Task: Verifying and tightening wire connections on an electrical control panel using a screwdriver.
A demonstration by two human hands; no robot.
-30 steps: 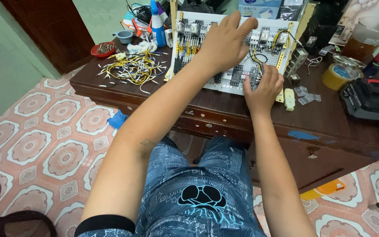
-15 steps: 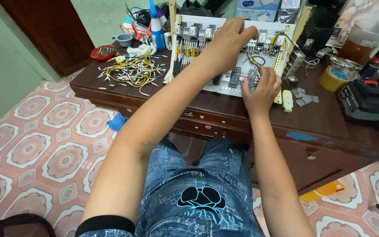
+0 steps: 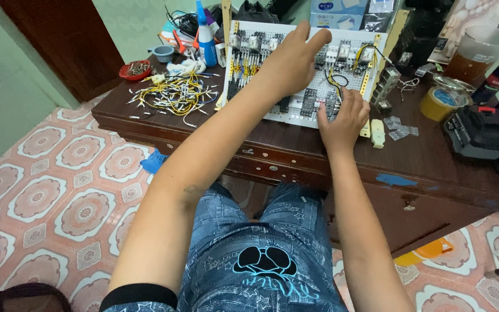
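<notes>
Head view: the white wiring board (image 3: 304, 110) lies upper centre on the desk (image 3: 295, 153). The left hand (image 3: 287, 63) presses it, fingers open; the right hand (image 3: 345, 115) curls at its lower edge — whether it grips anything, I cannot tell. Loose wires (image 3: 171, 92) may snag — a push could slide the board.

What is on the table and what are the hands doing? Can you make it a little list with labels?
Place: dark brown wooden table above a patterned tile floor
Main thing: white perforated board with small relays and yellow wires
Left hand: stretched over the middle of the board, fingers extended
Right hand: curled at the board's near edge, on a small black part
Left of board: loose pile of yellow and white wire pieces
Right of board: roll of yellow tape
Behind pile: blue and white bottle
</notes>
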